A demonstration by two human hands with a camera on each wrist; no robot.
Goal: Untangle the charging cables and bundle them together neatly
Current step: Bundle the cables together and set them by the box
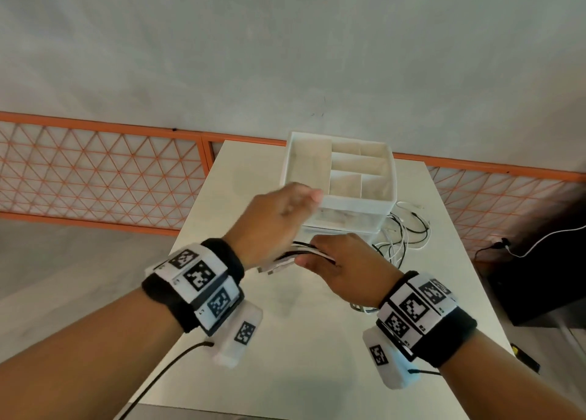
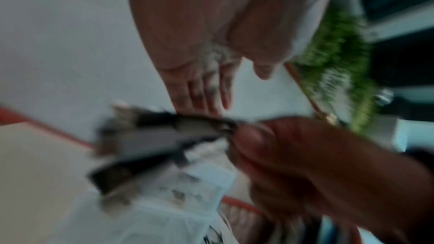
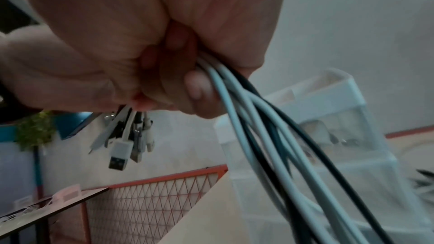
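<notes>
Right hand (image 1: 341,267), lower centre of the head view: clenched around a gathered bunch of white and black charging cables (image 3: 249,110). In the right wrist view the plug ends (image 3: 128,142), among them a white USB plug (image 3: 118,156), hang together below the fist at centre left, while the cords run out of the fist toward the lower right.

Left hand (image 1: 274,219), just above and left of the right hand in the head view: blurred, fingers extended and released, holding nothing; in the left wrist view its fingertips (image 2: 206,99) lie close to the plug ends, and contact cannot be told.

Slack lengths of cable (image 1: 402,238) trail to the right across the pale desk (image 1: 304,340), looping beside a white divided organiser box (image 1: 341,173) at centre frame.

Step in hand, as judged: one set of ends has been aligned in a single grip, and the trailing lengths remain loose and crossed. The next move appears to call for the free hand to draw the cords straight through the grip, separating any crossings, before coiling the lengths into one bundle.
</notes>
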